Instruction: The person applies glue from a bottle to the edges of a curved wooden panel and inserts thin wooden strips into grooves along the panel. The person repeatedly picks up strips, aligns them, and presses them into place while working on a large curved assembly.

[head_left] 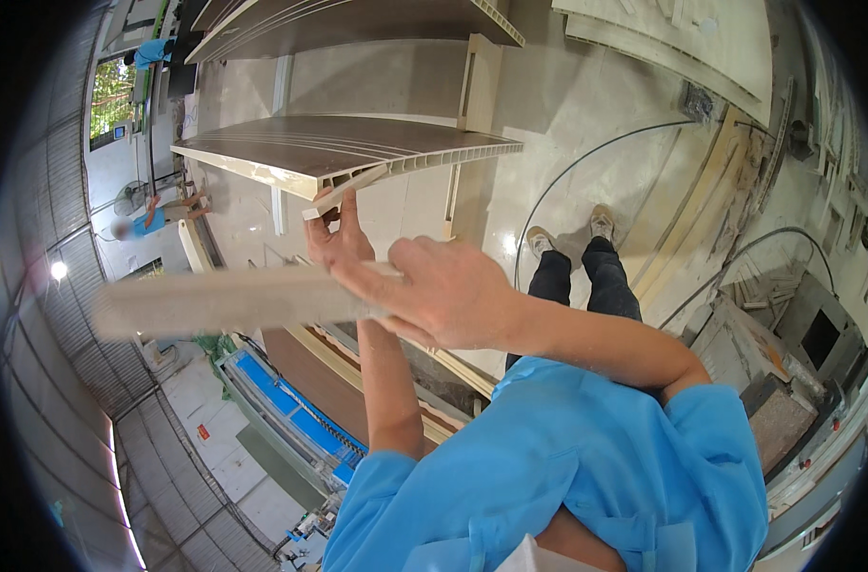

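Note:
My right hand grips a long flat wooden bar, which reaches out to the left and is smeared by motion. Just beyond it, my left hand pinches a short pale wood strip between thumb and fingers. That strip lies at a slant against the near corner of a brown panel, whose edge shows a row of hollow cells. One end of the strip meets the cells; the other sticks out past the corner. The bar and my right hand cover part of my left wrist.
A second brown hollow-core panel stands behind the first, with pale upright supports near their right ends. A black hose curves over the floor by my feet. Pale boards are stacked at the far right. Another person is at the far left.

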`<state>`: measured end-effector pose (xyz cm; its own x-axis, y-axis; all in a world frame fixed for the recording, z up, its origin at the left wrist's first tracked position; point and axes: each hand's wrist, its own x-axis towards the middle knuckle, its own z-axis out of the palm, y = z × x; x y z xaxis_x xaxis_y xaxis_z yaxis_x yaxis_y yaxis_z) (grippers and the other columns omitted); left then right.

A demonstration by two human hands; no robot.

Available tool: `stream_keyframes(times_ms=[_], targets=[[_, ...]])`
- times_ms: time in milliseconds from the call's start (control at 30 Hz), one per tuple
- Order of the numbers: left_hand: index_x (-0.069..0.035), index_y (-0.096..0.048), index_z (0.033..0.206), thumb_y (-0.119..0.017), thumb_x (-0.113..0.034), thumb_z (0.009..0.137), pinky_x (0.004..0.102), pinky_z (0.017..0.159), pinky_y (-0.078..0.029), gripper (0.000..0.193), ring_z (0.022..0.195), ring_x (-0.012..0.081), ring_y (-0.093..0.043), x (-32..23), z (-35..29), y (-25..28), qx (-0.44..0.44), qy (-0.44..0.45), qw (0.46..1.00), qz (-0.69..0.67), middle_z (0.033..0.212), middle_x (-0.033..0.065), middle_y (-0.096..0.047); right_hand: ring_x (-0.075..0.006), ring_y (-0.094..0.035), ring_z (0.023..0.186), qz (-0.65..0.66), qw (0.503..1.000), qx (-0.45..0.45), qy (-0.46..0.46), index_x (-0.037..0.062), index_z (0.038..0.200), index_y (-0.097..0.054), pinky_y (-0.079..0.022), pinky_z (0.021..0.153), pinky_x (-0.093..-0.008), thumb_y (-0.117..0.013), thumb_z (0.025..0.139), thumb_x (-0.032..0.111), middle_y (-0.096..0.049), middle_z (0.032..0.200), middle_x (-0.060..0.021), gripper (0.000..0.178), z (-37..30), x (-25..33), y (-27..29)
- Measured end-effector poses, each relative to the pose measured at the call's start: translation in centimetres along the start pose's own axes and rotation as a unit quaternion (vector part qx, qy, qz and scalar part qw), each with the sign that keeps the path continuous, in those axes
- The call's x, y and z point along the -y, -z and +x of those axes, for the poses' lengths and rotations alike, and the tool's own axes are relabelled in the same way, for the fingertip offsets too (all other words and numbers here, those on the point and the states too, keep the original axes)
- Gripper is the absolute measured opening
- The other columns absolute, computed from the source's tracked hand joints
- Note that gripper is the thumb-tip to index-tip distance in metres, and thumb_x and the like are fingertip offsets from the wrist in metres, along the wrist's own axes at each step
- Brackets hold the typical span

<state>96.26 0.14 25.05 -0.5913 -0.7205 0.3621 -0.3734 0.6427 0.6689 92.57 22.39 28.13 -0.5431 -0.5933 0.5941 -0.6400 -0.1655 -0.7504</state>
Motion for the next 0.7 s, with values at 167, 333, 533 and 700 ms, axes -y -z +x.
stream_keyframes(times_ms=[167,333,533,700], targets=[[-0.003,-0.075,0.116,-0.086,-0.010,0.093,0.0322,0.081,-0.055,0.026,0.091,0.0170,-0.066,-1.1,-0.3,0.0,0.011,-0.011,0.995,-0.102,0.106,0.0066,-0.074,-0.0275,-0.062,0.066,-0.070,0.987,0.036,-0.140,0.0290,0.170,-0.033,-0.052,0.054,-0.0399,-0.079,0.091,0.031,-0.058,0.088,-0.0102,0.091,0.2,-0.5,0.0],[-0.002,-0.076,0.114,-0.087,-0.013,0.092,0.0384,0.082,-0.054,0.027,0.090,0.0176,-0.064,-0.7,0.0,0.0,0.003,-0.022,1.000,-0.015,0.104,0.0061,-0.073,-0.0307,-0.064,0.069,0.040,0.999,0.011,-0.018,0.0273,0.169,-0.034,-0.053,0.056,-0.0420,-0.075,0.095,0.032,-0.059,0.092,-0.0120,0.085,0.0,0.6,0.3],[-0.002,-0.072,0.122,-0.085,-0.007,0.093,0.0376,0.085,-0.055,0.032,0.092,0.0217,-0.067,1.4,0.0,-0.2,0.023,-0.083,0.993,-0.082,0.114,0.0073,-0.073,-0.0311,-0.063,0.068,-0.057,0.975,0.051,-0.210,0.0256,0.170,-0.031,-0.054,0.057,-0.0441,-0.078,0.091,0.028,-0.059,0.092,-0.0107,0.093,-0.1,-0.4,0.6],[-0.003,-0.075,0.117,-0.086,-0.007,0.091,0.0377,0.078,-0.055,0.028,0.087,0.0207,-0.067,2.2,0.8,-0.9,-0.039,-0.130,0.991,0.003,0.106,0.0036,-0.072,-0.0327,-0.065,0.071,-0.041,0.992,0.018,-0.115,0.0258,0.170,-0.031,-0.055,0.060,-0.0467,-0.077,0.092,0.026,-0.059,0.095,-0.0123,0.090,-1.3,0.0,0.1]])
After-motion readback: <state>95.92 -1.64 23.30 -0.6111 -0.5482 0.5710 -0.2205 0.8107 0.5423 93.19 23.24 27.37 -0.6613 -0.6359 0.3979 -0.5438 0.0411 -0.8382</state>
